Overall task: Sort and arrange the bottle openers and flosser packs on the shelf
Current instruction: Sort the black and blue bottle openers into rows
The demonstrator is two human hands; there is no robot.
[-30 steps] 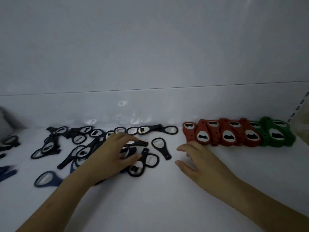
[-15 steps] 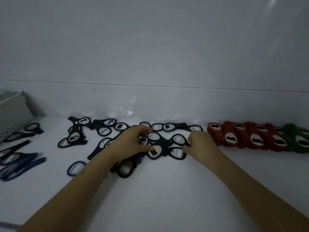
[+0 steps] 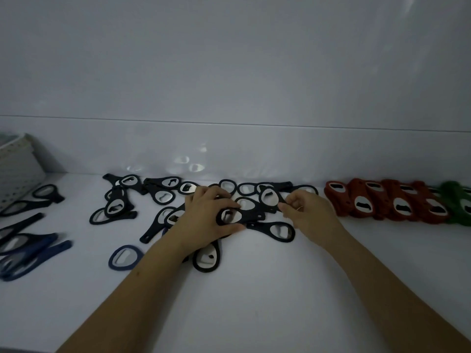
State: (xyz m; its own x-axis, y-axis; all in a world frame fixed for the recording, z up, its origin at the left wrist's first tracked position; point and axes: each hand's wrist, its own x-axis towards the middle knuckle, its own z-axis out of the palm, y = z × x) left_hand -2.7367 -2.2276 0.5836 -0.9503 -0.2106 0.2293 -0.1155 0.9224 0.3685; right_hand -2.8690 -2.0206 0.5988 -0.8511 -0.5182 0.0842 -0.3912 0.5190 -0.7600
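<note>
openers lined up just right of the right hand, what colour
Red, clearest in the head view: the row of red bottle openers.

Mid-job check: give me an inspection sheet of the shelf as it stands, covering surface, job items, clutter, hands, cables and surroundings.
Surface: white shelf, dimly lit, bare at the front.
Job's things: black bottle openers lie in a loose, overlapping pile at centre; red bottle openers overlap in a row at right, green bottle openers beyond them; blue bottle openers lie far left, one blue opener lies apart. Flosser packs: nothing seen.
Clutter: nothing seen.
Hands: left hand grips a black opener in the pile; right hand pinches another opener's handle.
Cables: nothing seen.
Surroundings: white perforated basket far left; plain white back wall.
</note>
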